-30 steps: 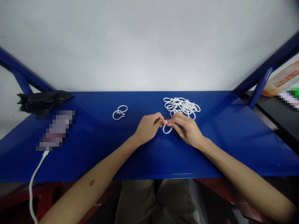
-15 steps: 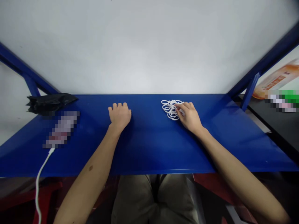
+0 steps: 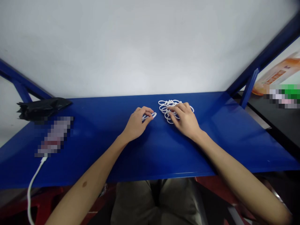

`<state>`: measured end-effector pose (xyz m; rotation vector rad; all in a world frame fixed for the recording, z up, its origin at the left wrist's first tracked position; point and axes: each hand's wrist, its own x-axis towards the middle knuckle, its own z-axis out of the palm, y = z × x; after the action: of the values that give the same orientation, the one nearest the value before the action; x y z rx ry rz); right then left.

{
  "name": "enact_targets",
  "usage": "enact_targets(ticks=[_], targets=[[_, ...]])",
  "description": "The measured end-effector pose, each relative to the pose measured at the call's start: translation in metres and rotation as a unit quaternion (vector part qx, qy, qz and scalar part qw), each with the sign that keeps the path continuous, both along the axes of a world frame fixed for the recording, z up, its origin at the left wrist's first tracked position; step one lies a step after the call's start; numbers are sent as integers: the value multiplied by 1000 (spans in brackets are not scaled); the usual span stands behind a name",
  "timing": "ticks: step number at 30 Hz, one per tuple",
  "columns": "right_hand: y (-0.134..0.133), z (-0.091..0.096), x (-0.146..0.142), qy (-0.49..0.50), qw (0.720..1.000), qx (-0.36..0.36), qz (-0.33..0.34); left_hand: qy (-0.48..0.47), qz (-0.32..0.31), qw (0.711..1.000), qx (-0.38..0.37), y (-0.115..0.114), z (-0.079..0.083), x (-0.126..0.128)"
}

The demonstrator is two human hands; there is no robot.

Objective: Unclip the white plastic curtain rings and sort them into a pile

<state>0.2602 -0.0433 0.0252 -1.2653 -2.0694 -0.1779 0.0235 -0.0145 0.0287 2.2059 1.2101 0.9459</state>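
My left hand (image 3: 136,124) is closed, thumb and fingers pinching a thin white ring (image 3: 154,114) just above the blue table; a second band shows between the fingers, and I cannot tell whether it is another ring. To the right, a loose pile of several white rings (image 3: 163,108) lies overlapping on the table. Over the near right part of that pile rests my right hand (image 3: 185,120), its fingers bent and the thumb apart from the index finger. The fingertips touch the rings, some of which are hidden beneath the hand.
The blue table (image 3: 145,156) runs up to a white wall, with blue frame bars at both sides. On the left lie a black plastic bag (image 3: 44,107) and a blurred-out device (image 3: 55,134) with a white cable (image 3: 35,178). An orange-and-white package (image 3: 276,75) stands at right on a black surface.
My left hand has moved right, towards the pile, and now pinches a white ring. My right hand's thumb and index finger have spread apart over the pile. The view has shifted slightly.
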Motion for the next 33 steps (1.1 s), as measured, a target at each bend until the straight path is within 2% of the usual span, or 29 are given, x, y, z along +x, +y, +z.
enact_targets(ticks=[5,9,15,19,26,33], targets=[[-13,-3,-15,59,987,-95,114,-143,-86,977,-135,-9,-1,6],[-14,-7,-19,102,975,-141,136,-165,-119,962,-179,-10,-1,7],[-12,-6,-17,123,976,-132,121,-116,-115,975,-150,-14,3,8],[-11,-6,-19,155,976,-126,82,-82,-131,980,-124,-17,7,8],[-10,-6,-18,196,969,-147,40,-21,-114,993,-35,-20,4,10],[-13,-5,-19,186,968,-164,30,-54,-48,995,-74,-19,6,9]])
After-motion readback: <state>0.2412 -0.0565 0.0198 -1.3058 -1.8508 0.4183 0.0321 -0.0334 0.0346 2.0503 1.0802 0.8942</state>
